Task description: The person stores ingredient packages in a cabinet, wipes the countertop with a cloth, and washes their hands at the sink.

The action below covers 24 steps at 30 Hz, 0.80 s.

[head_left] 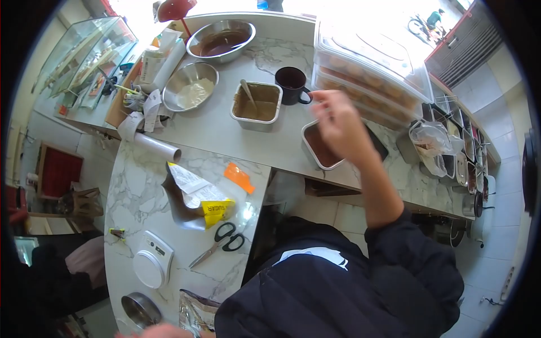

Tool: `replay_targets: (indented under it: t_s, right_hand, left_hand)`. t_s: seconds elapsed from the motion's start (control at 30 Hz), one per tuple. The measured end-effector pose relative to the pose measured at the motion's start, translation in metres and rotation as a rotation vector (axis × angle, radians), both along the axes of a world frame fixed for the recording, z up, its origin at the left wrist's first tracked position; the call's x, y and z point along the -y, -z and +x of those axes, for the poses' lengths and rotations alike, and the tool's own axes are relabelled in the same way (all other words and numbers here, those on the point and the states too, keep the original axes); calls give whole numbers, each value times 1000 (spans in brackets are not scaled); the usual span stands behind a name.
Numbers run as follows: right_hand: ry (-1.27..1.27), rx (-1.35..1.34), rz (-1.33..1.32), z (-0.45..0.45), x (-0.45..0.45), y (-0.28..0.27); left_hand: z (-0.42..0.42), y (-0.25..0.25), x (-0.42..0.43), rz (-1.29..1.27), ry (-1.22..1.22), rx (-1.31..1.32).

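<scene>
Reaching near the mug's (288, 90) right-pointing handle (306, 97), your right hand (336, 121) was apart from your left hand (160, 331), grips unclear. The bag (194, 194) read "SUGAR".

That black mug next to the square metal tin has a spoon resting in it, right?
Not quite: the head view shows the spoon resting in the square metal tin. The black mug is indeed next to it.

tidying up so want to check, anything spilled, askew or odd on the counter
The sugar bag gapes open, crumpled, and a ragged orange scrap lies loose near it, perhaps stray packaging. I see no clear spill.
</scene>
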State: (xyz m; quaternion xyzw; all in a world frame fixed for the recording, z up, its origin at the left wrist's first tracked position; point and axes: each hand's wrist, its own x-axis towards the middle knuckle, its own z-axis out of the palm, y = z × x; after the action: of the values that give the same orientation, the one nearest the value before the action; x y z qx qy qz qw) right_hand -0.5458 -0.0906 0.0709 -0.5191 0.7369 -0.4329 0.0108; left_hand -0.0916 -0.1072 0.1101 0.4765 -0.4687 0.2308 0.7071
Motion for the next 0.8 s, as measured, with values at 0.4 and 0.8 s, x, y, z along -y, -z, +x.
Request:
replay_targets:
  t_s: [0.4, 0.8]
  right_hand:
    - [94, 143, 503, -53, -83, 68]
    - [-246, 319, 496, -40, -66, 18]
  left_hand:
    - [-177, 58, 254, 1491, 1154, 101]
    - [-246, 157, 356, 1676, 1304, -589]
